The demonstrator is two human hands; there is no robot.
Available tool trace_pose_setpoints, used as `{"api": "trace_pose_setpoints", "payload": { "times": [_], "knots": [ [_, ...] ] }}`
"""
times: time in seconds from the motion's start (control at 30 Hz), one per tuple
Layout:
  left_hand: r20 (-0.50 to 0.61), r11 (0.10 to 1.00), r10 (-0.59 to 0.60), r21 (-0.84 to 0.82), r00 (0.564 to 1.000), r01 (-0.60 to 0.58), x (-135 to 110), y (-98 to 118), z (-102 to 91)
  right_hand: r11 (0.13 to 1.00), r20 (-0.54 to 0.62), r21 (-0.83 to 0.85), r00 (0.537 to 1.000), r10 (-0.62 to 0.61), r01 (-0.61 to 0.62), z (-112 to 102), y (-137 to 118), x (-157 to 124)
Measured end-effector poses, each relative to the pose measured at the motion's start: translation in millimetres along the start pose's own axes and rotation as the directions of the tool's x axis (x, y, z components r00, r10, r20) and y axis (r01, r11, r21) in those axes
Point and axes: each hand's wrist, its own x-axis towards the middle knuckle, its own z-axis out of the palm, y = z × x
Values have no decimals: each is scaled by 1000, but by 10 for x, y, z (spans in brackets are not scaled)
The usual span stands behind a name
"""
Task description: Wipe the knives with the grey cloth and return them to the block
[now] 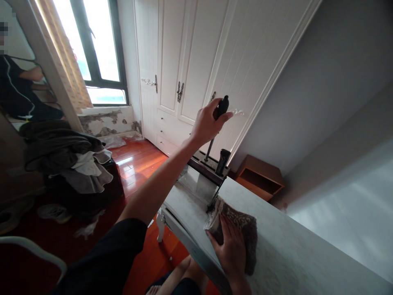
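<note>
My left hand point(211, 119), raised above the desk, is closed around the black handle of a honing steel point(224, 105). The rod runs down into the slotted top of a knife holder point(211, 174) with a dark metal lid and clear, pale sides. A black-handled knife point(223, 162) stands in the same holder, its blade mostly hidden. On the desk in front of the holder lies a folded brown patterned towel point(250, 233). My right hand point(231, 248) grips it from above, fingers over the top and thumb along its left side.
The pale desktop point(285, 241) stretches right, with a drawer front point(190, 241) below its edge. A white wardrobe point(196, 61) stands behind, and a brown cabinet point(260, 172) beyond the desk. Left are heaped clothes point(61, 151), a chair back point(37, 248) and a mirror reflecting a person.
</note>
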Motion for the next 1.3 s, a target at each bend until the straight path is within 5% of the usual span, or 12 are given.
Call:
{"api": "trace_pose_setpoints", "payload": {
  "times": [0.33,0.63,0.97,1.3],
  "knots": [
    [192,963,-250,147,949,224,-485,-226,21,1000,-2,-1,1000,-8,8,-30,-8,12],
    [224,949,-304,159,926,273,-817,-410,50,1000,7,-2,1000,-4,4,-33,-6,6],
    [143,931,-360,120,922,345,-959,-382,60,1000,39,8,999,18,-18,-57,-25,17],
    [-101,923,-378,42,920,383,-1280,-347,26,1000,21,-13,1000,-7,8,-45,-10,16]
  ]
}}
